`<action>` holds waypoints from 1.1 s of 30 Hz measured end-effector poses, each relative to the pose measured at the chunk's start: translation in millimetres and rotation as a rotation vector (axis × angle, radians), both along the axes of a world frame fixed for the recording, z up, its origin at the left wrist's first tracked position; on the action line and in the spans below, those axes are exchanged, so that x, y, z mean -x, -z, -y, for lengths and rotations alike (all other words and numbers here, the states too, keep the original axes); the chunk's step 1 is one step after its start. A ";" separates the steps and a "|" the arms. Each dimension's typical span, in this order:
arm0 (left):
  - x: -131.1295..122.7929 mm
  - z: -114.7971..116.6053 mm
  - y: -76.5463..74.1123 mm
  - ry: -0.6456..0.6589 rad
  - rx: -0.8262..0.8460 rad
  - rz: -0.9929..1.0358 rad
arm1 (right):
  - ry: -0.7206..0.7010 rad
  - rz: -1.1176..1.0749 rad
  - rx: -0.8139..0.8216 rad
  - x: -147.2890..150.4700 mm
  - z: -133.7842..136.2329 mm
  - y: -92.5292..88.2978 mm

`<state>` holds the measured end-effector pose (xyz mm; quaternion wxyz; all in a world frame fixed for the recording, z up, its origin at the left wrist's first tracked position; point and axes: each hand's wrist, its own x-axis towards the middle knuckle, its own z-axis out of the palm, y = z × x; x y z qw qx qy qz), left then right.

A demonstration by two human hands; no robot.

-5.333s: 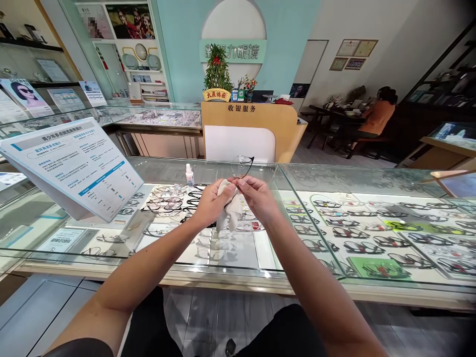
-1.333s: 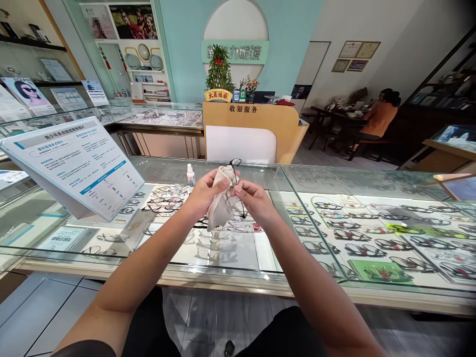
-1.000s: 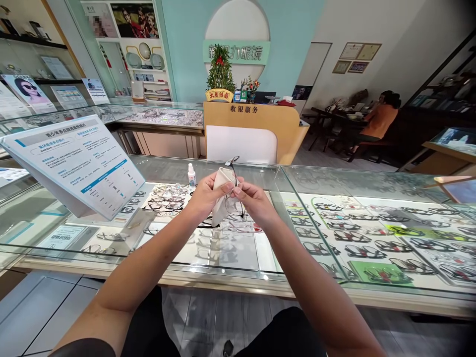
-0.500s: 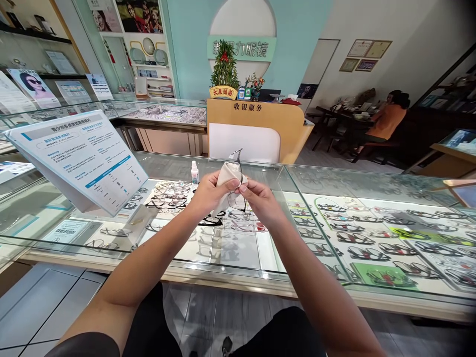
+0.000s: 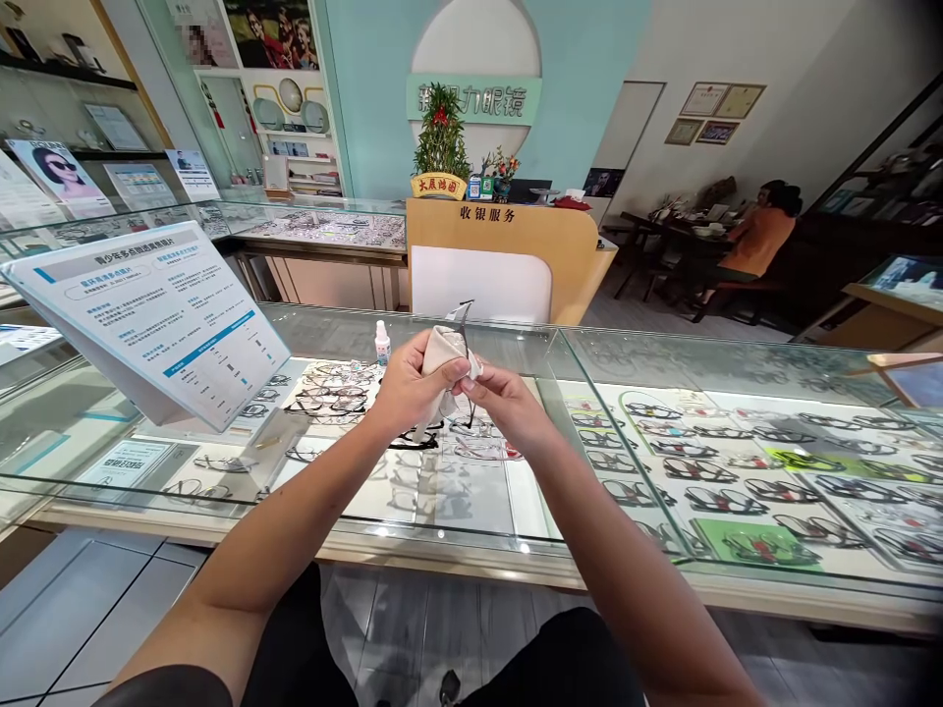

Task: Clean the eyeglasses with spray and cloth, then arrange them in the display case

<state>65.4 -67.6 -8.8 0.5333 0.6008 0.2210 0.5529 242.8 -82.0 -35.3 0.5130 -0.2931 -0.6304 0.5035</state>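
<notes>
Above the glass counter, my left hand (image 5: 410,388) is closed on a pale cleaning cloth (image 5: 440,353), its thumb pressing the fabric against a pair of eyeglasses. My right hand (image 5: 511,403) meets it, thumb and fingers pinched on the eyeglasses (image 5: 465,322). One thin dark temple sticks up past the cloth; part of the frame hangs below the fingers. Cloth and hands hide most of the lenses. Just beyond my left hand, a small white bottle (image 5: 382,344) stands upright on the glass.
A large tilted sign (image 5: 158,319) stands on the counter at left. Rows of spectacle frames (image 5: 699,470) lie inside the glass case (image 5: 508,520). Past it is a wooden cashier desk (image 5: 579,245) with a plant (image 5: 440,137). A person (image 5: 762,241) sits at a table far right.
The cloth has shifted and bunched around the eyeglasses between my fingers, and the lens that hung below is less visible. The view has moved slightly; both hands keep their hold.
</notes>
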 end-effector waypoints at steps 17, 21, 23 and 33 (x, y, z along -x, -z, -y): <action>8.8 -11.9 1.4 0.091 0.026 -0.002 | 0.062 -0.097 0.105 -3.7 -0.4 -2.0; 6.4 -8.6 0.0 0.120 0.028 -0.009 | 0.054 -0.111 0.133 -3.8 -1.1 -1.0; 3.5 -4.9 -0.2 0.069 0.013 -0.002 | 0.029 -0.089 0.085 -2.0 -0.6 0.6; 1.9 -14.4 8.7 -0.208 0.030 0.042 | 0.026 -0.022 0.039 3.4 -0.3 2.4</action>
